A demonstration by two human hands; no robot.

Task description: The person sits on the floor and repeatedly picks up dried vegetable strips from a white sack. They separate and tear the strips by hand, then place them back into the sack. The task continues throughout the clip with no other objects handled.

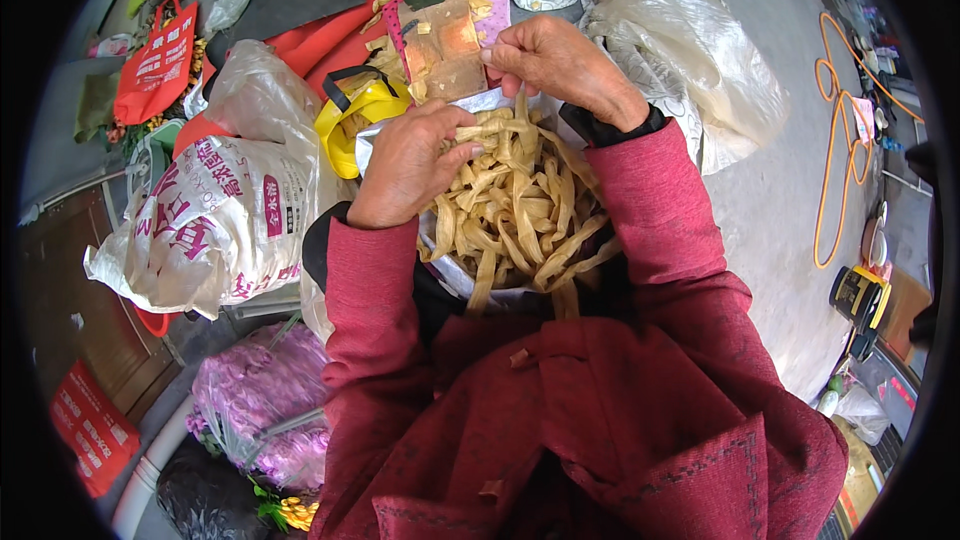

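Note:
A heap of tan, flat, ribbon-like strips [517,202], seemingly dried plant fibre, fills a white-lined container [454,274] in front of my body. Over its far right side, my right hand [559,64] has its fingers pinched together on the top of one strip [523,116], which hangs down into the heap. At the far left of the heap is my left hand [420,161], thumb and index finger curved around the edge strips; whether it grips one cannot be told. Just beyond the hands lies a worn wooden block [444,45] with tan scraps on it.
A printed white woven sack [217,217] and a yellow bag [360,120] stand to the left. Clear plastic sheeting [690,52] lies at the right. Farther right are an orange cord [825,187] and a yellow-black case [859,300]. Bagged purple material [262,397] sits at lower left.

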